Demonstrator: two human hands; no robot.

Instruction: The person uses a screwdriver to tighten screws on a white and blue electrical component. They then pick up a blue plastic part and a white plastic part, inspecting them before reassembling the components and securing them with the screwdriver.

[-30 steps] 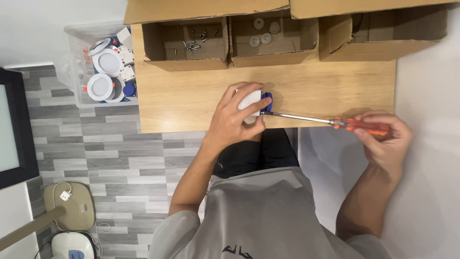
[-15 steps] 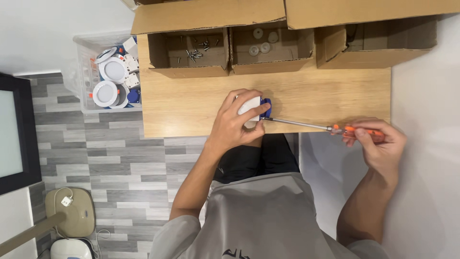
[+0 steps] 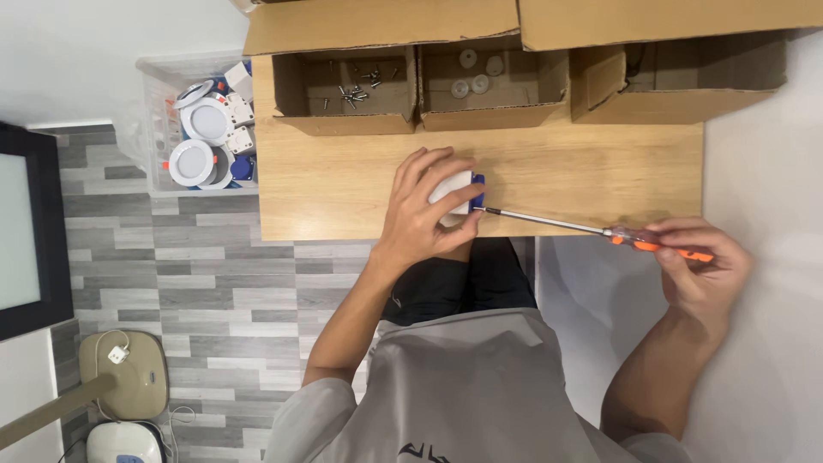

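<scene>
**A:** ok so where's everything sitting? The left hand [image 3: 420,214] is clamped over a small white light [image 3: 454,190] with a blue bit on its side, right at the near edge of the tabletop [image 3: 583,176]. Fingers wrapped over the top, so most of the light is hidden.

**B:** yep, and the right hand [image 3: 699,261] is closed around the orange handle of a screwdriver [image 3: 591,229]. That hand hangs off the tabletop, past the near right corner. The shaft runs left across the edge and the tip meets the blue bit.

**A:** room to move?

**B:** decent. The wood is bare on both sides of the light, more on the right. Back edge is walled off by three cardboard boxes in a row, flaps up. Right edge sits against a white surface, left edge drops to grey plank floor [image 3: 197,283].

**A:** what's in the boxes?

**B:** left box [image 3: 343,107] has a small scatter of dark screws. Middle box [image 3: 480,103] holds a few pale round discs. Right box [image 3: 677,90], can't really see inside, too dark.

**A:** and the clear bin [image 3: 154,129] off the left side?

**B:** sits on the floor just beside the tabletop's back left corner, stacked with round white lights plus some white and blue pieces. Well apart from both hands.
</scene>
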